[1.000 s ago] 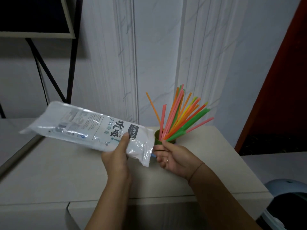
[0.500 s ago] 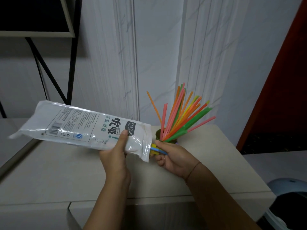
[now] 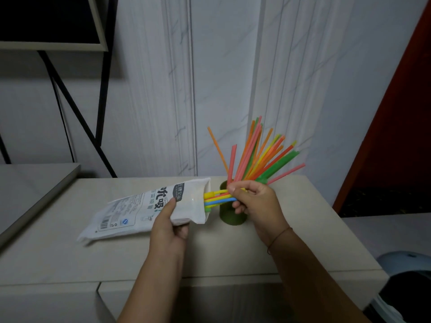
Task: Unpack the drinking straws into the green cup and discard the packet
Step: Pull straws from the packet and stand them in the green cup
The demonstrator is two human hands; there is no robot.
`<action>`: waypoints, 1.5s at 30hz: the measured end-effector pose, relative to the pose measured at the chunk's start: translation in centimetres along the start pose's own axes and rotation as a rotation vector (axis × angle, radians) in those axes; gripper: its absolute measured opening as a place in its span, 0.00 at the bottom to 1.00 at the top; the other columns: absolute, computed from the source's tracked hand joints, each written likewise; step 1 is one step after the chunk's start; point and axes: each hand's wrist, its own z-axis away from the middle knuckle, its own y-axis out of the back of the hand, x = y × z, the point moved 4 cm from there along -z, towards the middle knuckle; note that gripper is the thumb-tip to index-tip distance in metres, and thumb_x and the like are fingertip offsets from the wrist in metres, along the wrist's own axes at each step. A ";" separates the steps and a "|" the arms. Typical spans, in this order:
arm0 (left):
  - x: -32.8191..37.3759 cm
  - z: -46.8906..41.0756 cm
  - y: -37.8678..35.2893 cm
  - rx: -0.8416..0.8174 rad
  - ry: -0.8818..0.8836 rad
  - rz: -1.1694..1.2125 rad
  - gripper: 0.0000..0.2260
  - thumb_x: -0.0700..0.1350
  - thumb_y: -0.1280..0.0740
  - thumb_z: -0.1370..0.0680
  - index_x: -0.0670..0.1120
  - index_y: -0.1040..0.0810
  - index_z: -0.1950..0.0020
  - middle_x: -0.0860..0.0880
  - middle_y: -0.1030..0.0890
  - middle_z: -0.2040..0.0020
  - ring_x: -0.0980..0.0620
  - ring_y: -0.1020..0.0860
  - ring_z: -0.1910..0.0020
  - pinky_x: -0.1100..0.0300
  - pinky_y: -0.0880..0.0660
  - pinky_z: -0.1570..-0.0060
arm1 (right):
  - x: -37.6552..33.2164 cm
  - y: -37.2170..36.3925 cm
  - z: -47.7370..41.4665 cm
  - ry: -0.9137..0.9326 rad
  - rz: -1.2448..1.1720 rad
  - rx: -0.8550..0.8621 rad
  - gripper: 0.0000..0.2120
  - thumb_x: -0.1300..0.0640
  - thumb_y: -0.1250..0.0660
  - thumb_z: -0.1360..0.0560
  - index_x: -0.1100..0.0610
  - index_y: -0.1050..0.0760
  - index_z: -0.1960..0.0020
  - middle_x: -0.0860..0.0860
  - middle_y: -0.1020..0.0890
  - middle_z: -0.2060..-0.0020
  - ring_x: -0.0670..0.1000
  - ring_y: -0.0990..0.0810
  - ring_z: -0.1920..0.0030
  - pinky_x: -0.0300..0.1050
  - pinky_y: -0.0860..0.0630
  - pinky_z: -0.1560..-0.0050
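Note:
My left hand (image 3: 168, 226) grips a white plastic straw packet (image 3: 144, 209) near its open mouth; the packet lies tilted, its far end low over the counter. Several yellow, blue and green straws (image 3: 217, 198) stick out of the mouth, and my right hand (image 3: 255, 203) pinches their ends. Just behind those straws stands the green cup (image 3: 229, 215), partly hidden by my right hand. A fan of orange, pink, yellow and green straws (image 3: 258, 157) rises out of the cup and leans right.
The cup stands on a beige counter (image 3: 233, 252) against a white marble-look wall. A black metal frame (image 3: 102, 101) stands at the back left. A bin with a pale blue rim (image 3: 405, 271) sits low at the right, beside a dark red panel (image 3: 396, 136).
The packet's far end has dropped toward the counter. My right hand has risen and drawn a small bunch of straws farther out of the packet's mouth.

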 end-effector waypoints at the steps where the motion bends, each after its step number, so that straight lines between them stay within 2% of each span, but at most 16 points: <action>1: 0.2 -0.2 0.2 0.005 -0.013 0.015 0.15 0.35 0.33 0.25 0.46 0.25 0.39 0.50 0.15 0.61 0.56 0.16 0.67 0.58 0.18 0.66 | -0.1 0.3 -0.1 0.010 0.001 0.025 0.01 0.64 0.31 0.27 0.60 0.20 0.57 0.51 0.22 0.76 0.44 0.27 0.78 0.34 0.29 0.76; 4: 0.6 -0.7 0.6 0.022 -0.031 0.055 0.15 0.35 0.33 0.25 0.46 0.25 0.40 0.51 0.15 0.67 0.56 0.17 0.69 0.59 0.19 0.68 | -0.5 1.4 -0.4 0.028 -0.032 0.094 0.02 0.63 0.32 0.27 0.60 0.20 0.58 0.51 0.25 0.78 0.45 0.29 0.78 0.35 0.30 0.76; 9: 0.8 -1.0 1.0 0.052 -0.030 0.050 0.08 0.35 0.33 0.25 0.47 0.23 0.49 0.52 0.16 0.66 0.57 0.18 0.71 0.61 0.20 0.72 | -0.4 2.2 -0.7 0.002 -0.171 0.147 0.03 0.64 0.34 0.26 0.59 0.21 0.57 0.48 0.28 0.80 0.44 0.32 0.79 0.35 0.31 0.77; 12: 0.7 -1.0 0.9 0.058 -0.036 0.056 0.12 0.35 0.33 0.24 0.46 0.24 0.43 0.51 0.16 0.59 0.57 0.18 0.65 0.61 0.20 0.71 | -0.2 1.5 -0.7 -0.025 -0.236 0.073 0.02 0.64 0.33 0.26 0.61 0.22 0.56 0.49 0.26 0.77 0.43 0.29 0.76 0.34 0.28 0.75; 16: 0.8 -1.0 0.9 0.065 -0.057 0.068 0.15 0.36 0.32 0.24 0.46 0.25 0.39 0.50 0.18 0.53 0.57 0.18 0.66 0.63 0.22 0.73 | 0.0 0.4 -0.4 -0.057 -0.234 -0.065 0.03 0.65 0.32 0.27 0.62 0.21 0.54 0.51 0.19 0.70 0.44 0.22 0.71 0.34 0.23 0.68; 20: 0.8 -1.0 0.9 0.050 -0.041 0.085 0.08 0.35 0.32 0.24 0.46 0.23 0.49 0.52 0.15 0.66 0.57 0.18 0.69 0.62 0.21 0.73 | -0.6 1.0 -0.6 -0.047 -0.385 0.019 0.03 0.66 0.35 0.26 0.63 0.23 0.56 0.52 0.22 0.73 0.44 0.23 0.73 0.34 0.24 0.69; 21: 0.8 -1.0 0.9 0.051 -0.040 0.085 0.07 0.35 0.33 0.24 0.46 0.23 0.51 0.52 0.16 0.66 0.58 0.18 0.70 0.62 0.22 0.74 | -0.8 1.4 -0.8 -0.045 -0.441 0.064 0.03 0.67 0.36 0.25 0.63 0.23 0.57 0.51 0.24 0.74 0.43 0.24 0.74 0.33 0.25 0.70; 23: 0.9 -1.1 0.9 0.055 -0.048 0.080 0.08 0.35 0.33 0.24 0.46 0.23 0.47 0.51 0.16 0.60 0.58 0.18 0.71 0.64 0.23 0.75 | -0.9 2.3 -1.0 -0.037 -0.536 0.138 0.04 0.66 0.36 0.24 0.62 0.24 0.58 0.51 0.26 0.74 0.42 0.26 0.76 0.33 0.26 0.72; 25: 0.8 -1.1 0.8 0.060 -0.054 0.079 0.15 0.35 0.33 0.24 0.46 0.25 0.39 0.50 0.19 0.54 0.58 0.18 0.68 0.64 0.23 0.75 | -0.9 2.5 -1.2 -0.036 -0.573 0.149 0.04 0.65 0.36 0.24 0.62 0.24 0.57 0.51 0.27 0.72 0.42 0.26 0.75 0.33 0.26 0.72; 28: 0.5 -1.1 0.6 0.071 -0.043 0.080 0.21 0.35 0.32 0.25 0.44 0.27 0.32 0.49 0.19 0.51 0.55 0.19 0.58 0.62 0.20 0.72 | -0.6 1.3 -0.9 -0.056 -0.518 0.058 0.03 0.65 0.36 0.24 0.63 0.24 0.56 0.51 0.26 0.72 0.43 0.26 0.72 0.32 0.25 0.70; 31: -0.1 -0.8 0.4 0.081 -0.022 0.063 0.23 0.34 0.31 0.26 0.44 0.27 0.31 0.48 0.19 0.43 0.54 0.19 0.56 0.61 0.20 0.71 | -0.1 0.2 -0.5 -0.053 -0.359 -0.023 0.04 0.66 0.36 0.25 0.63 0.22 0.54 0.52 0.23 0.70 0.45 0.26 0.69 0.32 0.24 0.66; 33: -0.4 -0.7 0.3 0.081 -0.019 0.060 0.22 0.34 0.32 0.26 0.44 0.27 0.32 0.47 0.19 0.41 0.54 0.19 0.56 0.61 0.20 0.72 | 0.0 -0.2 -0.4 -0.040 -0.275 -0.047 0.04 0.65 0.35 0.25 0.63 0.22 0.54 0.53 0.24 0.68 0.45 0.26 0.69 0.32 0.24 0.66; 38: 0.5 -1.0 0.6 0.076 -0.026 0.047 0.15 0.35 0.33 0.25 0.46 0.25 0.40 0.49 0.19 0.52 0.56 0.19 0.61 0.62 0.20 0.70 | -0.7 1.5 -0.9 -0.021 -0.313 0.081 0.06 0.64 0.35 0.25 0.62 0.24 0.61 0.50 0.23 0.76 0.43 0.24 0.74 0.32 0.25 0.70; 40: 1.2 -1.4 0.9 0.074 -0.037 0.035 0.09 0.35 0.33 0.25 0.47 0.23 0.48 0.50 0.19 0.52 0.56 0.19 0.62 0.63 0.20 0.70 | -1.2 2.8 -1.2 -0.003 -0.358 0.122 0.07 0.64 0.37 0.24 0.61 0.25 0.60 0.49 0.24 0.76 0.42 0.25 0.75 0.32 0.25 0.71; 42: 1.4 -1.5 1.0 0.074 -0.037 0.013 0.07 0.36 0.33 0.25 0.47 0.23 0.52 0.49 0.19 0.50 0.55 0.20 0.59 0.62 0.20 0.68 | -1.3 3.8 -1.5 0.013 -0.397 0.130 0.07 0.63 0.38 0.23 0.61 0.25 0.59 0.50 0.24 0.75 0.42 0.25 0.76 0.33 0.25 0.72; 45: 1.1 -1.4 0.9 0.089 -0.036 -0.003 0.14 0.36 0.32 0.26 0.46 0.22 0.41 0.48 0.19 0.44 0.55 0.20 0.57 0.61 0.21 0.65 | -1.1 4.1 -1.6 0.027 -0.370 0.129 0.06 0.62 0.39 0.22 0.61 0.27 0.58 0.50 0.23 0.77 0.42 0.25 0.78 0.34 0.25 0.74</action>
